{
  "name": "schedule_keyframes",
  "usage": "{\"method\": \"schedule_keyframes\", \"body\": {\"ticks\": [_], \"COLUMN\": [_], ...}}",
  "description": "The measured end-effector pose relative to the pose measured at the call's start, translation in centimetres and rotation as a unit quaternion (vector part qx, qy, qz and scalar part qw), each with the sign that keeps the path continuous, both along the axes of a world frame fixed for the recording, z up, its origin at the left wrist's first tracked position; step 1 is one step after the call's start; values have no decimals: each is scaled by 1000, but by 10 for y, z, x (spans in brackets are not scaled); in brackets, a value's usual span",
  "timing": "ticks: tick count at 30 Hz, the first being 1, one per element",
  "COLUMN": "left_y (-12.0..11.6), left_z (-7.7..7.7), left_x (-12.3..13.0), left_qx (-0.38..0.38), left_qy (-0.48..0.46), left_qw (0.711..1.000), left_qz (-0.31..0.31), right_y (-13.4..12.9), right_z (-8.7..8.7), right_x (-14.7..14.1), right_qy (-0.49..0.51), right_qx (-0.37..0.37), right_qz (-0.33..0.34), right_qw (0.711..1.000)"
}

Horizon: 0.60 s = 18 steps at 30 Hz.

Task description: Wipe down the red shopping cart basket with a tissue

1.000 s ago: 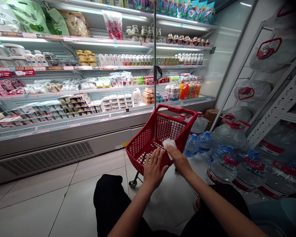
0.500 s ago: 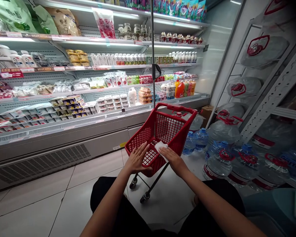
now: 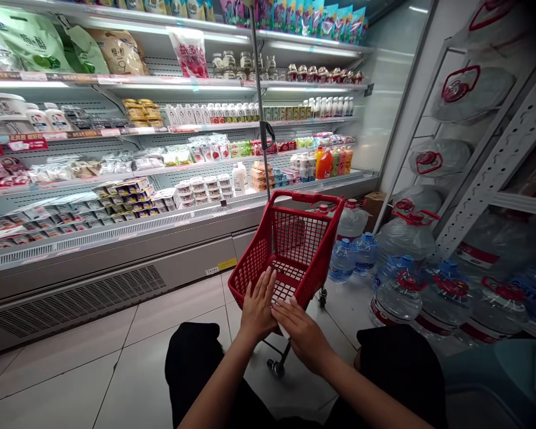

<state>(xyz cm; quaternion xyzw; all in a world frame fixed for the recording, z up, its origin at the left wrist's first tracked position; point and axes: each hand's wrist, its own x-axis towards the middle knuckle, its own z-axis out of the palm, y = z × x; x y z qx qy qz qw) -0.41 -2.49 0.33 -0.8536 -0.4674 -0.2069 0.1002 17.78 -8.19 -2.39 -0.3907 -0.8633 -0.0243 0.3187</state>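
Your left hand (image 3: 258, 305) is flat, fingers extended forward — your right hand (image 3: 304, 335) angles inward beside it, fingers together.

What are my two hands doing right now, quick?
Left hand: open, fingers out, at the red cart's near edge.
Right hand: over a white cloth, mostly hidden; can't tell how tight the grip is.
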Motion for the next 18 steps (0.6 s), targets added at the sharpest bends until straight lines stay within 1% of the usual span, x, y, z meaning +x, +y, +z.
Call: {"method": "schedule_keyframes", "body": {"ticks": [2, 4, 7, 9, 11, 13, 15, 16, 18], "left_y": [-9, -14, -16, -11, -1, 14, 32, 40, 54], "left_z": [-1, -2, -5, -7, -8, -7, -3, 0, 4], "left_x": [11, 23, 43, 53, 56, 48, 31, 21, 1], "left_qx": [9, 11, 7, 2, -11, -25, -31, -28, -35], "left_qy": [-11, -18, -29, -41, -43, -23, 11, 24, 39], "left_qw": [1000, 999, 999, 998, 999, 998, 995, 994, 995], "left_qz": [14, 28, 45, 48, 19, -44, -99, -102, -81], "right_y": [-13, -17, -8, 1, 9, 11, 9, 6, 2], "right_z": [-3, -4, -3, 0, 2, 3, 1, 0, -4], "right_x": [2, 13, 38, 53, 62, 66, 63, 60, 54], "right_qy": [-11, -24, -39, -36, -26, -14, -9, -8, -9], "right_qx": [1, 15, 31, 25, 10, -3, -7, -7, -5], "right_qz": [-9, -13, -19, -43, -77, -105, -113, -113, -113], "right_qw": [1000, 1000, 999, 998, 997, 994, 994, 994, 993]}}
